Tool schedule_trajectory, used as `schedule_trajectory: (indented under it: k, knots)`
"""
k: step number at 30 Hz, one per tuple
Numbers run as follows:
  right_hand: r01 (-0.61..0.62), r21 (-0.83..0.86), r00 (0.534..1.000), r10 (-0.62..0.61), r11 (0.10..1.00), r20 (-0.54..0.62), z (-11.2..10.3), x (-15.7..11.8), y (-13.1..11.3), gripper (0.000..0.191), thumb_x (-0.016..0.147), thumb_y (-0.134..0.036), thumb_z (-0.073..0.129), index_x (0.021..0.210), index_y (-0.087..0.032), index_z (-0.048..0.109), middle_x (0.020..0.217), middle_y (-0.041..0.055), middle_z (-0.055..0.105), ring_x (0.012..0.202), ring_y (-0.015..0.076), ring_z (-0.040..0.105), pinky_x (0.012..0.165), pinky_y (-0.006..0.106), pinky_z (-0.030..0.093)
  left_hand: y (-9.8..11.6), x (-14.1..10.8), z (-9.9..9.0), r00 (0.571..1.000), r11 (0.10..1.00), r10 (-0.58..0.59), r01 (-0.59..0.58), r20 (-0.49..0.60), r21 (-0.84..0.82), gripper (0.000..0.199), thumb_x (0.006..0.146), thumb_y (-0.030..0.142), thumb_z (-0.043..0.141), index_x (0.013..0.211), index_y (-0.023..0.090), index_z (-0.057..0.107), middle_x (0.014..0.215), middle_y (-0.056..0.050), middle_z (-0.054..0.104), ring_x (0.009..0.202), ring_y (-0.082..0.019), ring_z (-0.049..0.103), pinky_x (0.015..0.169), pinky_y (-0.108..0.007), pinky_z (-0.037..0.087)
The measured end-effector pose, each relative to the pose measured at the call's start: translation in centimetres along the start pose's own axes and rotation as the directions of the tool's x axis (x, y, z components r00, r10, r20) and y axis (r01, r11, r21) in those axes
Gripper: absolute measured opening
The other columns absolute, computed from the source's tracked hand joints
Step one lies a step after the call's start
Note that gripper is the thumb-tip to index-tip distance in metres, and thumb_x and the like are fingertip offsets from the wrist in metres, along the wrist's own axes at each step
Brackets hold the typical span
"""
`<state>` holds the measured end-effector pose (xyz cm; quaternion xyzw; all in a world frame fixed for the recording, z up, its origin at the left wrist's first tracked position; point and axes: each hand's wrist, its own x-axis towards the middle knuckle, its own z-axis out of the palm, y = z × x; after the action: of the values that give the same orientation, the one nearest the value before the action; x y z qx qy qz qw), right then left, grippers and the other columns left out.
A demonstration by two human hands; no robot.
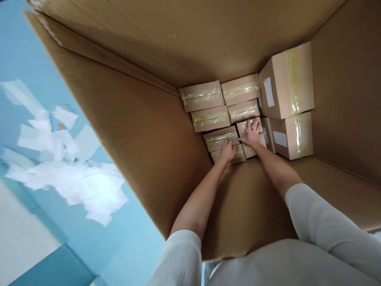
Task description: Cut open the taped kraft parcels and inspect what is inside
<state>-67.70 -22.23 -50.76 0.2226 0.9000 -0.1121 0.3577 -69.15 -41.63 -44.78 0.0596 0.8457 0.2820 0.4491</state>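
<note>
Deep inside a large cardboard carton (125, 115), my left hand (228, 151) has its fingers curled at the edge of a small taped cardboard box (239, 154) in the front left corner. Just behind that one lies a similar box (218, 137), close to my fingertips. To the right, my right hand (253, 133) lies spread and flat on another small box (248, 150). Its palm covers part of the top. Clear, yellowish tape runs along the boxes' upper faces.
More taped boxes (201, 95) fill the back of the carton. Two taller boxes (300, 79) with white labels (269, 92) stand at the right. Outside, white paper sheets (89, 186) lie scattered on the blue floor (127, 242).
</note>
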Motion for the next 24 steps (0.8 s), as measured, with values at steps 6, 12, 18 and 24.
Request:
schedule_trajectory:
  k: [6, 12, 18, 24]
  knots:
    - [0.077, -0.059, 0.997, -0.078, 0.995, -0.026, 0.0, -0.1, 0.1, 0.147, 0.077, -0.087, 0.072, 0.180, -0.025, -0.013, 0.182, 0.0222, -0.031, 0.163, 0.0602, -0.018, 0.112, 0.094, 0.017, -0.4, 0.5, 0.4, 1.000, 1.000, -0.004, 0.003, 0.022, 0.026, 0.053, 0.103, 0.026, 0.059, 0.156, 0.023, 0.060, 0.165, -0.015, 0.057, 0.151, -0.033, 0.056, 0.131, -0.051, 0.041]
    - [0.068, -0.033, 0.997, -0.069, 0.997, -0.021, -1.9, -1.1, -0.5, 0.137, 0.082, -0.075, 0.075, 0.181, -0.024, -0.005, 0.184, 0.0229, -0.022, 0.164, 0.0583, -0.003, 0.114, 0.088, 0.025, -0.4, 0.6, 0.3, 0.999, 0.998, -0.007, 0.005, 0.033, 0.057, 0.052, 0.103, 0.026, 0.058, 0.154, 0.021, 0.062, 0.167, -0.016, 0.054, 0.155, -0.035, 0.052, 0.132, -0.052, 0.041]
    - [0.062, -0.024, 0.996, -0.063, 0.998, -0.056, -4.4, -2.3, -0.2, 0.130, 0.084, -0.068, 0.072, 0.181, -0.024, -0.004, 0.185, 0.0211, -0.018, 0.160, 0.0560, 0.011, 0.117, 0.085, 0.026, 0.3, 0.1, -0.1, 1.000, 0.998, 0.010, -0.012, 0.026, 0.060, 0.055, 0.101, 0.025, 0.057, 0.156, 0.021, 0.061, 0.169, -0.015, 0.053, 0.156, -0.036, 0.052, 0.133, -0.054, 0.040]
    - [0.045, -0.019, 0.997, -0.046, 0.999, -0.060, -9.8, -5.0, 0.1, 0.129, 0.084, -0.073, 0.071, 0.181, -0.026, 0.001, 0.186, 0.0195, -0.013, 0.160, 0.0549, 0.016, 0.120, 0.083, 0.025, 4.1, -1.8, -2.7, 0.999, 0.998, 0.036, -0.036, 0.010, 0.051, 0.056, 0.099, 0.021, 0.058, 0.155, 0.018, 0.061, 0.169, -0.018, 0.051, 0.160, -0.035, 0.047, 0.134, -0.053, 0.038]
